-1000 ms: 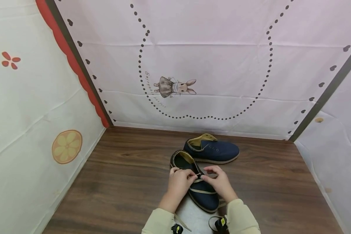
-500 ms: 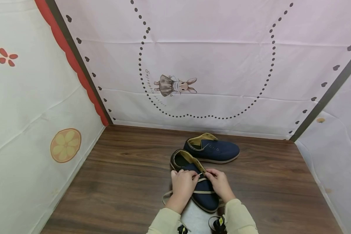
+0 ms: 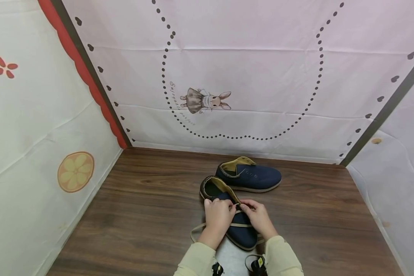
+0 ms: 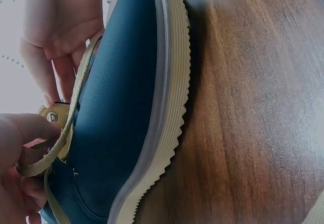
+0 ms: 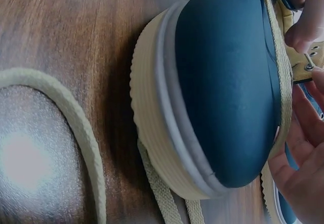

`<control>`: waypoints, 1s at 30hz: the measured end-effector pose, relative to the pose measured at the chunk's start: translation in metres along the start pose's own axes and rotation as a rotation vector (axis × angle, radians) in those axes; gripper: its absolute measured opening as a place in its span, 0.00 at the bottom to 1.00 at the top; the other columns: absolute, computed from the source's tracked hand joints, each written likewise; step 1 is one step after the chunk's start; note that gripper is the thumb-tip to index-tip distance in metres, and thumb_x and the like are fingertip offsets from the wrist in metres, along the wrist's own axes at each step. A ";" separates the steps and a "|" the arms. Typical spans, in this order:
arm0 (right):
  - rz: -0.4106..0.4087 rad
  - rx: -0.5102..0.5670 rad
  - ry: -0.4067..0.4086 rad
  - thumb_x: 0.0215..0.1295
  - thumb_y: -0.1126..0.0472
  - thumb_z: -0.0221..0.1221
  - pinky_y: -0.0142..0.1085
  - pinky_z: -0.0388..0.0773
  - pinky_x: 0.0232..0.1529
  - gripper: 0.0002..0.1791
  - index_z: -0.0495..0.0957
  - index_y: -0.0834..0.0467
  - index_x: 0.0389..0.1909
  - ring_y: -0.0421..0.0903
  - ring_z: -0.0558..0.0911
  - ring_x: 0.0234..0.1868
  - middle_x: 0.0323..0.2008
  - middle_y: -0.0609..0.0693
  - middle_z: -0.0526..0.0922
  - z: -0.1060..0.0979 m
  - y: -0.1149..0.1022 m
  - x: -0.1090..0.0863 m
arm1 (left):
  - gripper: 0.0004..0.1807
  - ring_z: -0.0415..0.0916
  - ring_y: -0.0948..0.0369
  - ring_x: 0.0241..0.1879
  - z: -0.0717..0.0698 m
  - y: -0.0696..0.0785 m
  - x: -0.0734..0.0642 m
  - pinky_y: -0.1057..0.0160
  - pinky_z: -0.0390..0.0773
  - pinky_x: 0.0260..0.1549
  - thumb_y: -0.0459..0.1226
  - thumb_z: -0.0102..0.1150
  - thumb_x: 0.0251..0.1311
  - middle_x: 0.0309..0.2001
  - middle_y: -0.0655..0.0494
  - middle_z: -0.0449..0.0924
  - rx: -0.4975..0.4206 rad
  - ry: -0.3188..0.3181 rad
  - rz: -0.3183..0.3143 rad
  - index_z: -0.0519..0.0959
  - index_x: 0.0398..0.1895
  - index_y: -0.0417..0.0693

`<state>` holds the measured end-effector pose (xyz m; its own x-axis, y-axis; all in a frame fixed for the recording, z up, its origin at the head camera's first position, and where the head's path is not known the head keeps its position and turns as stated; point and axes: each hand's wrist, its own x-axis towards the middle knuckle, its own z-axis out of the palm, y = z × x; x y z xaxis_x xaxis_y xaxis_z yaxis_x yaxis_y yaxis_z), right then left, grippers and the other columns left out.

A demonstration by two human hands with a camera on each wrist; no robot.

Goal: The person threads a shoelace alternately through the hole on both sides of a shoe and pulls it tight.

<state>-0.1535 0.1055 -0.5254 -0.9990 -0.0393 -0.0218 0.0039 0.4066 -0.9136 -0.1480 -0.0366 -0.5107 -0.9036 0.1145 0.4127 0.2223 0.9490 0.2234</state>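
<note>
A navy shoe (image 3: 242, 237) with a tan lining and ribbed sole stands on the wooden table, toe toward me. My left hand (image 3: 217, 217) is over its lacing opening, pinching the tip of a beige shoelace (image 5: 308, 59) at a metal eyelet. My right hand (image 3: 261, 219) pinches the edge of the eyelet flap (image 4: 62, 113) on the other side. Lower down, the lace (image 3: 242, 225) crosses the front of the shoe. Behind it lies the matching shoe (image 3: 260, 177), turned sideways, with no lace seen in its eyelets. My left fingers partly hide the near lacing edge.
The wooden tabletop (image 3: 141, 214) spreads out on both sides, with printed cloth (image 3: 262, 84) at the back. A loose lace loop (image 3: 194, 231) hangs left of the shoe. Under my forearms is a pale surface (image 3: 229, 257), with dark wrist devices (image 3: 258, 264) nearby.
My right hand has gone from spread fingers near the lace to pinching the eyelet flap. My left hand has shifted slightly right, bringing the lace tip to the flap.
</note>
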 end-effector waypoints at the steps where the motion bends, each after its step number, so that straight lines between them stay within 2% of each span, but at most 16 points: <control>1: -0.006 -0.002 0.000 0.63 0.61 0.57 0.39 0.74 0.39 0.11 0.81 0.62 0.44 0.49 0.79 0.40 0.42 0.55 0.82 0.000 0.000 0.000 | 0.07 0.65 0.64 0.18 0.000 0.000 0.000 0.59 0.57 0.28 0.47 0.66 0.50 0.17 0.66 0.78 -0.007 0.002 -0.001 0.83 0.19 0.58; 3: -0.007 0.000 -0.001 0.64 0.62 0.57 0.39 0.74 0.40 0.11 0.81 0.62 0.44 0.49 0.79 0.41 0.42 0.56 0.82 0.000 -0.001 0.000 | 0.07 0.65 0.63 0.18 0.000 0.000 0.001 0.59 0.57 0.29 0.47 0.66 0.50 0.17 0.66 0.78 -0.018 0.003 -0.005 0.83 0.19 0.58; 8: 0.081 0.104 -0.012 0.66 0.61 0.55 0.39 0.74 0.45 0.14 0.79 0.65 0.46 0.49 0.79 0.45 0.44 0.57 0.81 0.002 -0.003 0.001 | 0.06 0.68 0.63 0.20 0.002 0.002 0.002 0.59 0.58 0.29 0.48 0.65 0.51 0.20 0.66 0.79 -0.054 -0.005 -0.025 0.84 0.23 0.60; 11: 0.103 0.135 -0.018 0.66 0.60 0.55 0.40 0.74 0.47 0.14 0.79 0.65 0.46 0.50 0.79 0.46 0.44 0.57 0.81 0.004 -0.004 0.004 | 0.06 0.69 0.64 0.24 0.003 0.002 0.001 0.60 0.59 0.29 0.48 0.65 0.52 0.24 0.66 0.78 -0.064 -0.005 -0.027 0.84 0.25 0.60; 15: 0.062 0.096 0.025 0.64 0.61 0.57 0.36 0.73 0.42 0.11 0.81 0.65 0.40 0.47 0.79 0.40 0.39 0.55 0.82 0.004 -0.003 0.006 | 0.06 0.67 0.61 0.34 0.000 -0.006 -0.004 0.61 0.63 0.32 0.48 0.65 0.52 0.33 0.60 0.73 -0.124 0.021 0.017 0.84 0.30 0.59; 17: 0.066 0.156 0.056 0.65 0.63 0.56 0.33 0.74 0.37 0.10 0.80 0.67 0.39 0.44 0.78 0.34 0.33 0.54 0.82 -0.001 -0.003 0.006 | 0.09 0.67 0.57 0.43 -0.004 -0.016 -0.008 0.57 0.65 0.39 0.48 0.65 0.52 0.42 0.57 0.73 -0.174 0.020 0.048 0.84 0.35 0.58; 19: 0.100 0.289 0.082 0.68 0.63 0.53 0.30 0.73 0.31 0.11 0.76 0.68 0.40 0.40 0.78 0.28 0.28 0.50 0.81 -0.014 -0.003 0.006 | 0.15 0.65 0.54 0.53 -0.008 -0.027 -0.013 0.51 0.64 0.47 0.50 0.64 0.52 0.52 0.55 0.71 -0.217 -0.024 0.068 0.82 0.42 0.59; 21: 0.145 0.520 0.111 0.71 0.61 0.48 0.29 0.72 0.27 0.11 0.70 0.66 0.41 0.39 0.79 0.25 0.25 0.48 0.81 -0.032 -0.003 0.006 | 0.21 0.60 0.51 0.61 -0.012 -0.039 -0.018 0.46 0.63 0.52 0.52 0.64 0.52 0.58 0.54 0.67 -0.267 -0.103 0.081 0.79 0.49 0.60; 24: 0.168 0.904 0.190 0.73 0.57 0.43 0.29 0.73 0.29 0.09 0.65 0.59 0.42 0.41 0.83 0.31 0.29 0.48 0.85 -0.065 -0.002 0.005 | 0.26 0.54 0.52 0.65 -0.014 -0.051 -0.022 0.45 0.68 0.50 0.52 0.64 0.51 0.62 0.55 0.64 -0.350 -0.227 0.088 0.74 0.55 0.60; 27: 0.106 1.176 0.329 0.72 0.58 0.43 0.31 0.75 0.34 0.07 0.63 0.58 0.43 0.45 0.84 0.39 0.37 0.51 0.85 -0.091 0.001 0.002 | 0.28 0.51 0.52 0.67 -0.014 -0.055 -0.021 0.47 0.73 0.43 0.51 0.65 0.50 0.64 0.54 0.61 -0.414 -0.287 0.089 0.72 0.57 0.60; 30: 0.020 1.289 0.503 0.69 0.60 0.46 0.32 0.75 0.37 0.08 0.63 0.59 0.44 0.46 0.83 0.41 0.39 0.53 0.84 -0.105 0.004 -0.001 | 0.29 0.50 0.52 0.67 -0.014 -0.056 -0.021 0.48 0.74 0.41 0.50 0.66 0.49 0.64 0.55 0.61 -0.429 -0.298 0.075 0.72 0.57 0.60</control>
<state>-0.1577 0.2035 -0.4864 -0.9056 0.3989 -0.1437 -0.2189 -0.7301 -0.6473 -0.1366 -0.0961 -0.5194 -0.9304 0.3156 0.1864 0.3640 0.7369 0.5696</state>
